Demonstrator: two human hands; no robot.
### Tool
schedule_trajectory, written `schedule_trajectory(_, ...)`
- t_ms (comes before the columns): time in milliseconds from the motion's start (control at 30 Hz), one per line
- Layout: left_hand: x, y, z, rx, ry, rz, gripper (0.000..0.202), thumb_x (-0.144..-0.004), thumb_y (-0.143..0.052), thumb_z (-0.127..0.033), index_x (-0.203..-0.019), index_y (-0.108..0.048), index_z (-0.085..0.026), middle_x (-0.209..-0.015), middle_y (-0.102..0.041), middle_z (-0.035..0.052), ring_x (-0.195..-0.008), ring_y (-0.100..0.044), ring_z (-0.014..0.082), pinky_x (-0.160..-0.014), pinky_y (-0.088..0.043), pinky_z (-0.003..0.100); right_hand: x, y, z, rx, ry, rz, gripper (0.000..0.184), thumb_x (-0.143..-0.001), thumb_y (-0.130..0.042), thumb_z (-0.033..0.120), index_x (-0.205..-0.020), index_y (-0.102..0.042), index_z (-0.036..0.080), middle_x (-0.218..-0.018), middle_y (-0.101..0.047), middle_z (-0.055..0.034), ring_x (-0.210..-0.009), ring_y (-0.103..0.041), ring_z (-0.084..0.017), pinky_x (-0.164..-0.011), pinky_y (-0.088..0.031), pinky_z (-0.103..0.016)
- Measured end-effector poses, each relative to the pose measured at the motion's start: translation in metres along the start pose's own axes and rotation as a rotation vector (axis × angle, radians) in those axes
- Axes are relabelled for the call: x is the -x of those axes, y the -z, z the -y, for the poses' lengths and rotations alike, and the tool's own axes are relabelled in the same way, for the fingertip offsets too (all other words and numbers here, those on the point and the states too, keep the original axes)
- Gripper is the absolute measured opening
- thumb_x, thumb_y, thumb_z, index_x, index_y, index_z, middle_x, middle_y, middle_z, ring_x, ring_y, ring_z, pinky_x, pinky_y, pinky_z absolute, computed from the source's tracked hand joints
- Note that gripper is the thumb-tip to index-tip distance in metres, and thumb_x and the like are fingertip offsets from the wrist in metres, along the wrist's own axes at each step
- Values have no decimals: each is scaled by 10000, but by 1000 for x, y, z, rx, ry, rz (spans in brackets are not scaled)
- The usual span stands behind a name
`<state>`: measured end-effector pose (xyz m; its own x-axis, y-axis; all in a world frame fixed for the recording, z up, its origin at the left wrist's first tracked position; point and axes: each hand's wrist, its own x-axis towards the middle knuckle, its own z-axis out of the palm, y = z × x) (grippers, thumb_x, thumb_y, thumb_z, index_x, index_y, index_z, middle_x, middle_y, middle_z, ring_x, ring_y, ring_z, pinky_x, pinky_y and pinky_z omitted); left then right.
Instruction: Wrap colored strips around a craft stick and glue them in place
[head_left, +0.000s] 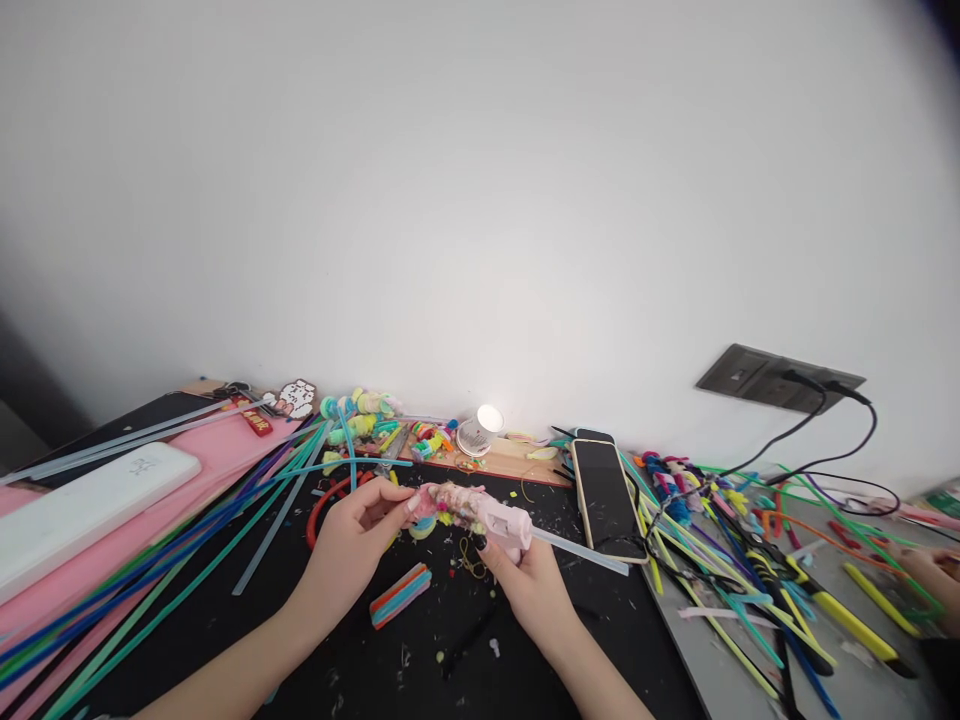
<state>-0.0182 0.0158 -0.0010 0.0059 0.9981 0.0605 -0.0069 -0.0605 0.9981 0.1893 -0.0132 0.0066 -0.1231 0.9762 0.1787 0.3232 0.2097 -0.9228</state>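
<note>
My right hand (pixel 523 580) is wrapped round a pale pink hot glue gun (pixel 504 522), whose front points left. A translucent glue stick (pixel 581 552) juts from its back end. Thumb and fingers of my left hand (pixel 365 525) pinch a small fuzzy pink piece (pixel 429 497), close to the front of the gun. Whether the nozzle touches that piece, I cannot tell. Below them on the black mat (pixel 337 660) lies a short bundle of orange, blue and lilac pipe cleaners (pixel 401 596).
Long pipe cleaners (pixel 225 515) and a white box-like device (pixel 97 505) lie at left. A small lit lamp (pixel 481 430) stands by the wall. At right are a phone (pixel 609 497), yellow-handled pliers (pixel 847 615), cables (pixel 780 435) and another person's hand (pixel 930 570).
</note>
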Motion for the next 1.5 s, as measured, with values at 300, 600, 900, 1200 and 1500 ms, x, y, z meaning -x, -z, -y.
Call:
schedule_trajectory(300,1,-1,2,19,14,7,227,-758,-709,-408,-787,-670,-186,-774,-639,4,-786,-632,195,-736,-536,308,-1,0,-1,-29,-8,15,337,-861,-580,360,-1103,-716,169,-1021,-749,-92,-957,-685,-300,-861,-546,-390)
schedule_trajectory(600,1,1,2,9,11,-10,252,-745,-719,-428,-805,-659,-191,-808,-673,19,-808,-656,214,-750,-550,332,0,0,2,-61,36,16,354,-883,-579,354,-1179,-690,197,-1173,-716,-84,-1146,-628,-307,-986,-486,-406)
schedule_trajectory(900,1,0,-4,-18,13,-27,286,-737,-712,-455,-819,-653,-187,-805,-683,28,-803,-663,222,-753,-549,338,0,0,-1,-50,-3,-8,379,-864,-588,351,-1180,-689,168,-1154,-725,-95,-1107,-652,-317,-963,-506,-429)
schedule_trajectory(1200,2,3,-1,-19,26,-38,312,-742,-701,-485,-840,-653,-192,-833,-695,34,-816,-661,223,-758,-560,338,0,2,-1,-11,-19,-16,401,-861,-577,344,-1191,-681,143,-1175,-715,-111,-1155,-622,-334,-988,-487,-449)
schedule_trajectory(1500,0,2,-6,-23,11,-81,296,-723,-711,-459,-826,-664,-185,-805,-703,41,-783,-665,226,-691,-560,315,0,1,1,-17,-17,-36,372,-842,-602,332,-1161,-699,166,-1168,-723,-89,-1092,-658,-324,-954,-514,-437)
